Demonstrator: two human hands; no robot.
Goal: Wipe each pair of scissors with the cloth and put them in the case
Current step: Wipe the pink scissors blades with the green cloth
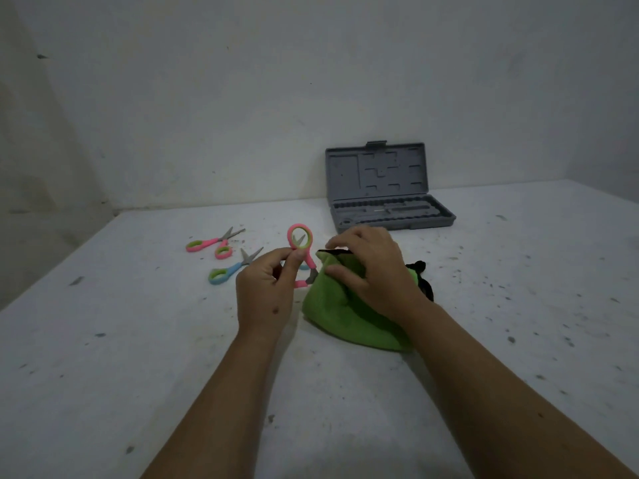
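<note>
My left hand (266,288) holds a pair of pink scissors (304,250) by the handles, one pink loop sticking up. Their blades disappear into a green cloth (349,319) with a black edge, which my right hand (370,271) grips and wraps around them. A second pink pair (214,242) lies on the table to the left. Nearer to me lies a blue pair (231,267) with green-lined loops; another blade tip shows through the raised pink loop. The grey case (390,216) stands open at the back, lid upright against the wall.
The white table (138,340) is speckled with dark marks and runs to a wall at the back and right. Its left edge (55,267) slants away from me. The case tray holds moulded slots.
</note>
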